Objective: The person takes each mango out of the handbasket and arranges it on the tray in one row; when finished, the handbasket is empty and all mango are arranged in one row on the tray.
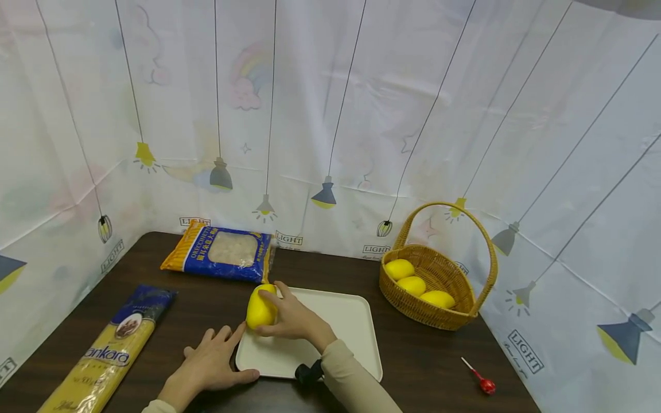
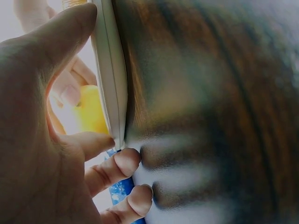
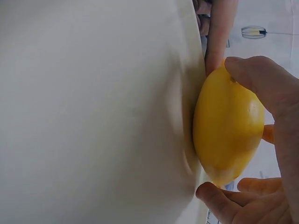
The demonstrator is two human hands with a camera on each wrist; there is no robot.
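In the head view, my right hand (image 1: 299,318) grips a yellow lemon (image 1: 260,307) at the far left corner of a white rectangular tray (image 1: 330,332). The right wrist view shows thumb and fingertips at opposite ends of the lemon (image 3: 229,126), its side right at the tray surface (image 3: 107,112). My left hand (image 1: 209,361) is spread along the tray's left side, thumb by the near corner and index finger by the left rim. Up close in the left wrist view, these fingertips meet the tray's edge (image 2: 112,70), while the other fingers rest on the dark table.
A wicker basket (image 1: 439,264) with three lemons stands at the back right. Behind the tray lies an orecchiette pasta bag (image 1: 227,252); a spaghetti pack (image 1: 108,355) is at left. A red lollipop (image 1: 485,384) lies near the right edge of the dark table (image 1: 428,367).
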